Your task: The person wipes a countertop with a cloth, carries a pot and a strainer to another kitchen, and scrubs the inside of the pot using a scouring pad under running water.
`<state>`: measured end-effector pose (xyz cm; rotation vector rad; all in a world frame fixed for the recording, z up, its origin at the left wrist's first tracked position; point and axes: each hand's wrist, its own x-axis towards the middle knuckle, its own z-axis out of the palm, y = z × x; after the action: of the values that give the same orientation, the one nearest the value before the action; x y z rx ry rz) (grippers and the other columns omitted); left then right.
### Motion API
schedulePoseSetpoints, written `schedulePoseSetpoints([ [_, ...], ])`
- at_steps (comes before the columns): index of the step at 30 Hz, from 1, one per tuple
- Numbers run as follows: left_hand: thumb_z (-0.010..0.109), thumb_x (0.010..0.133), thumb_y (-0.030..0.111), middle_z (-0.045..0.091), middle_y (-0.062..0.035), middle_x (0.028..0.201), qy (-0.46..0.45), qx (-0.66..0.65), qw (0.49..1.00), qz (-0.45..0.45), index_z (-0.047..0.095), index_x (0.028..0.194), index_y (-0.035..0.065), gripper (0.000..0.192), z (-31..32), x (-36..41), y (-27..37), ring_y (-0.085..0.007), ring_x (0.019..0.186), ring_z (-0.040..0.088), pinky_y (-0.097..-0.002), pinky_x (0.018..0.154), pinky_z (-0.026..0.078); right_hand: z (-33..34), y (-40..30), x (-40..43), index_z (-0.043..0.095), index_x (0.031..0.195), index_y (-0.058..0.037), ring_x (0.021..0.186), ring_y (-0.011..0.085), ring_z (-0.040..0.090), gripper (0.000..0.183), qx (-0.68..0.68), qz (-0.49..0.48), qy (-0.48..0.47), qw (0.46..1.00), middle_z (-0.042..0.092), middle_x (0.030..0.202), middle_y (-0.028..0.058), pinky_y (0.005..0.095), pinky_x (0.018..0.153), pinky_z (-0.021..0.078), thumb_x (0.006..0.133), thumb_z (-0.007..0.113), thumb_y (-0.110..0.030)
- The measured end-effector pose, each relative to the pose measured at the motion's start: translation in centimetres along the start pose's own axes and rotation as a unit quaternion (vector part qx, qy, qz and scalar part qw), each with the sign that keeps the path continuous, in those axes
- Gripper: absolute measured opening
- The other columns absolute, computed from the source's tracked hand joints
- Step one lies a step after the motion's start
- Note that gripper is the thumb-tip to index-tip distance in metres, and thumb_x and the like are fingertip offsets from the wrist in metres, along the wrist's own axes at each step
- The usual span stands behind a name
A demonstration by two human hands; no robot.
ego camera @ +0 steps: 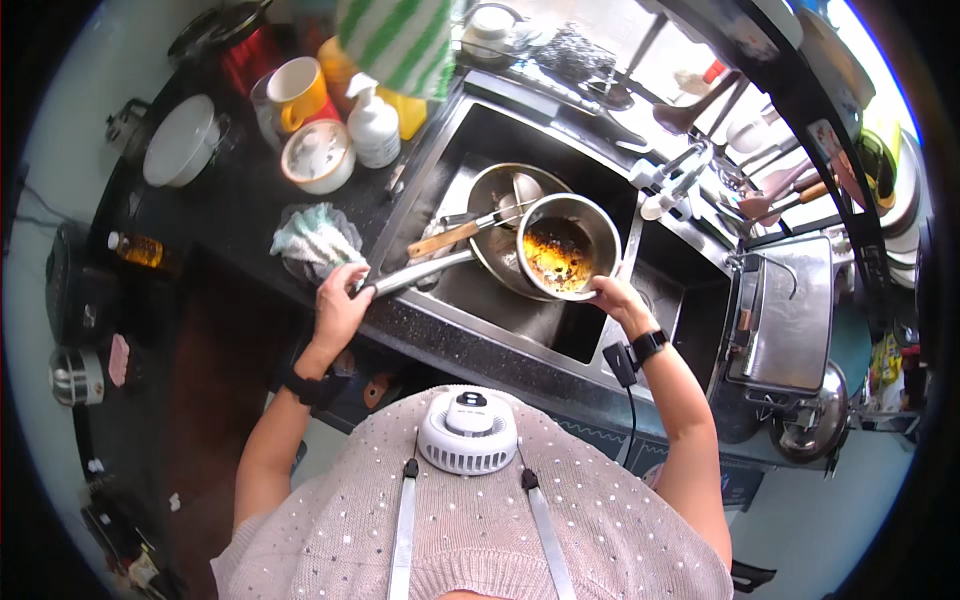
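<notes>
My right hand (619, 298) grips the rim of a small steel pot (606, 240) tilted over the sink. Yellow-brown liquid with dark burnt bits (559, 259) lies inside it. Under and behind the pot, a larger metal pan (499, 262) sits in the left basin. A long metal handle (420, 274) reaches from that pan's side across the sink edge. At the handle's end is my left hand (339, 301), thumb against it and fingers beside a crumpled cloth (319, 236); its grip is unclear. A wooden-handled utensil (450, 238) and a ladle (519, 199) rest across the pan.
Left of the double sink (517, 341) stand a white pump bottle (373, 127), a lidded pot (319, 159), a yellow mug (296, 86) and a white bowl (180, 142). The faucet (675, 184) rises behind the divider. A metal box-like appliance (787, 315) stands right.
</notes>
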<state>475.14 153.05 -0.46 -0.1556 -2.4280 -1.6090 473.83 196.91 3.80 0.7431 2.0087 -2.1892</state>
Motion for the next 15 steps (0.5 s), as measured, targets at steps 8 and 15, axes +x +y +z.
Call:
schedulePoseSetpoints([
  [8,0.057,0.074,-0.004,0.060,-0.0057,0.076,0.154,-0.050,0.983,-0.081,0.059,0.089,0.0009,0.016,-6.6,-9.0,-3.4,-0.0105,0.068,0.057,-0.0214,0.062,0.045,4.0,0.8,-6.1,0.045,0.103,0.0050,0.085,0.0258,0.057,0.035,0.115,0.071,-0.064,0.989,0.054,0.094,0.0138,0.0355,0.065,0.0527,0.068,0.043,0.008],
  [15,0.054,0.075,-0.003,0.057,-0.0032,0.071,0.313,0.031,0.917,-0.245,0.058,0.086,0.0005,0.012,-7.0,-25.8,-3.2,-0.0074,0.066,0.054,-0.0207,0.058,0.043,6.0,0.9,-0.8,0.038,0.118,-0.0099,0.071,0.0147,0.052,0.051,-0.123,-0.266,-0.095,0.951,0.050,0.094,0.0042,0.0281,0.052,0.0453,0.069,0.050,0.001],
])
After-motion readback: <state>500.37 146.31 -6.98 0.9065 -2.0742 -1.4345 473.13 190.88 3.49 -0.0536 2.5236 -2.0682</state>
